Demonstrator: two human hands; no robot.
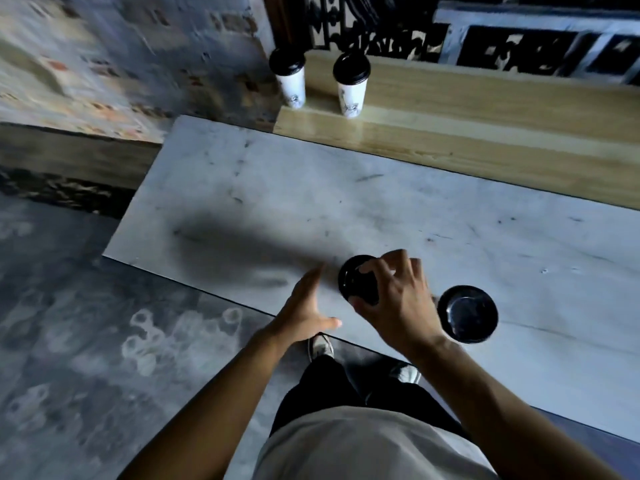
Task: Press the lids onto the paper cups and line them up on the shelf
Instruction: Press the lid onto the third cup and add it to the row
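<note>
Right hand point(394, 299) claws down over the black lid point(356, 282) of the cup near the tabletop's front edge, left hand point(304, 306) open and empty — light, crushable paper, so grip the stiff rim.

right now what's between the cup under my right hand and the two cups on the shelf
Nothing: the head view shows only bare marble counter between the near cup and the shelf cups, then the shelf's wooden front edge.

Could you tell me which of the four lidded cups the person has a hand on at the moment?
The cup at the marble counter's near edge, under the right hand. Its neighbour to the right stands untouched, as do the two on the wooden shelf.
</note>
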